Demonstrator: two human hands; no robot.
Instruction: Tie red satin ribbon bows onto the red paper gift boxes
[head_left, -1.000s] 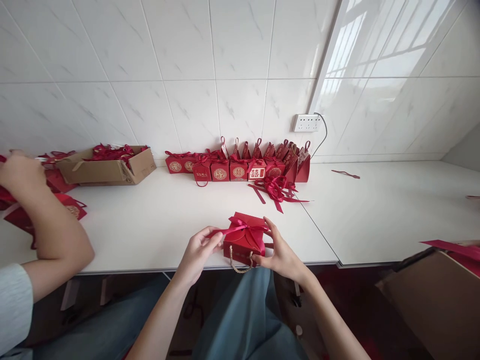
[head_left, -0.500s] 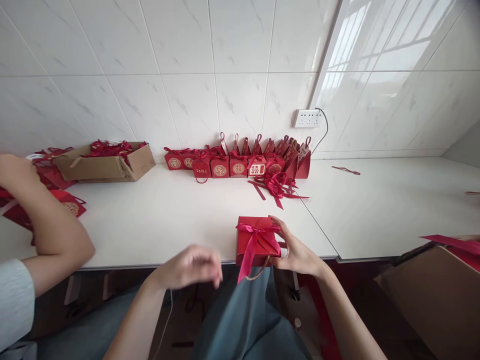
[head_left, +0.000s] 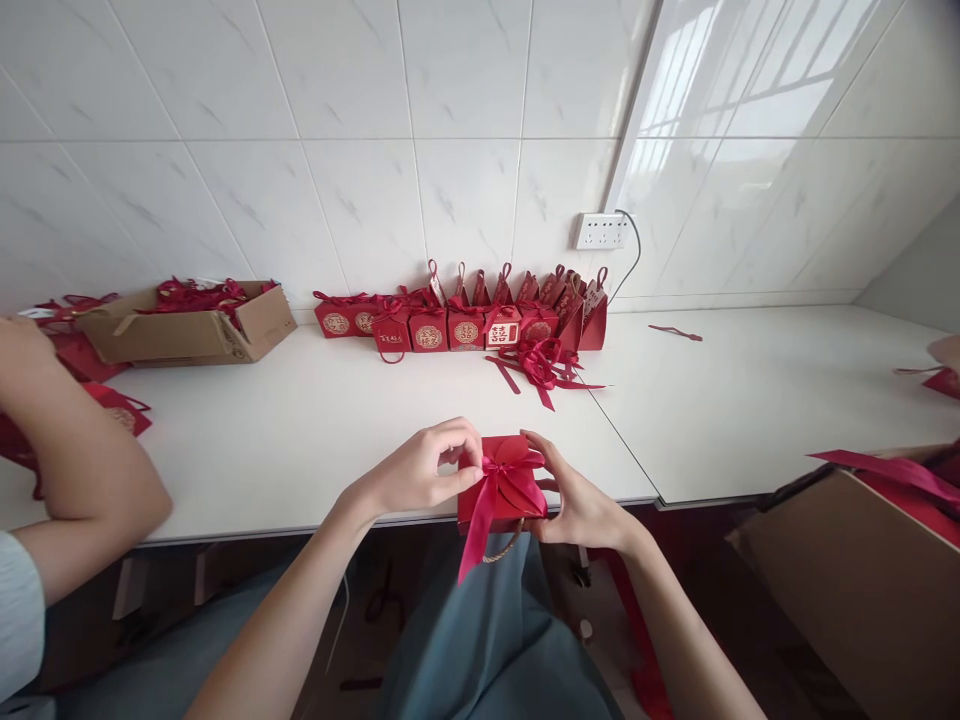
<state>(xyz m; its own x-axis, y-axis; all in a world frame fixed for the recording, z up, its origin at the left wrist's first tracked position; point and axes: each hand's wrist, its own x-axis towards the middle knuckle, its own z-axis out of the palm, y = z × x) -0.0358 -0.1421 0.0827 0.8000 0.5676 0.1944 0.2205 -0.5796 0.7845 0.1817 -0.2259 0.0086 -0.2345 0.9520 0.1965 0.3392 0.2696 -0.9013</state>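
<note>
A small red gift box [head_left: 501, 492] with a rope handle sits at the near edge of the white table [head_left: 337, 420]. A red ribbon [head_left: 491, 490] is wrapped over its top, one tail hanging down past the table edge. My left hand [head_left: 420, 468] pinches the ribbon at the box's left top corner, fingers closed. My right hand [head_left: 574, 495] grips the box's right side, thumb and fingers curled against the ribbon.
A row of finished red boxes [head_left: 465, 322] lines the tiled wall, loose ribbons [head_left: 544, 365] in front. A cardboard box [head_left: 184, 325] with red pieces stands back left. Another person's arm [head_left: 71, 450] rests at left. A brown carton [head_left: 862, 580] is at lower right.
My left hand let go, dropped below the table edge, then came back up to the ribbon. The box was turned and the ribbon now crosses its top with a tail hanging.
</note>
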